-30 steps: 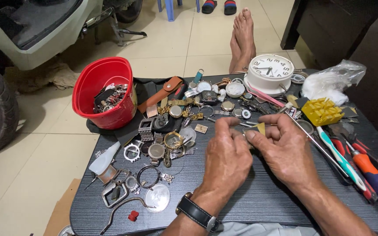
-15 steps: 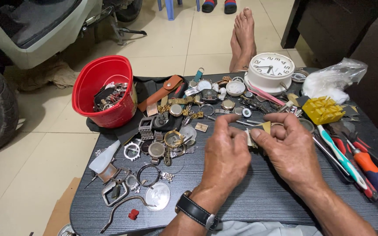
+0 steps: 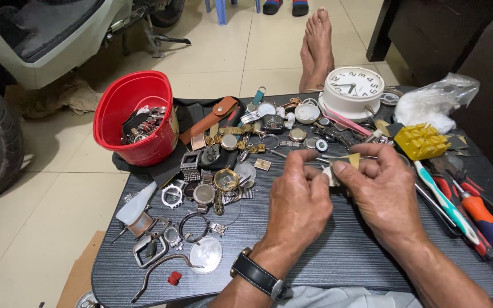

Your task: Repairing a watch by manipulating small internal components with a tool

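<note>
Fingers of the left hand (image 3: 298, 205) and right hand (image 3: 386, 197) pinch together on a small pale watch part (image 3: 333, 174) above the dark wood-grain tabletop (image 3: 338, 256), just right of the scattered watch cases, which lie untouched, so work looks early.

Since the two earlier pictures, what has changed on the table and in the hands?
The left hand and right hand have shifted slightly right and drawn closer, fingertips now almost meeting around a small pale piece with a yellowish scrap beside it. Nothing was picked up or let go. The red bucket, white clock, yellow block and screwdrivers stayed where they were.
</note>
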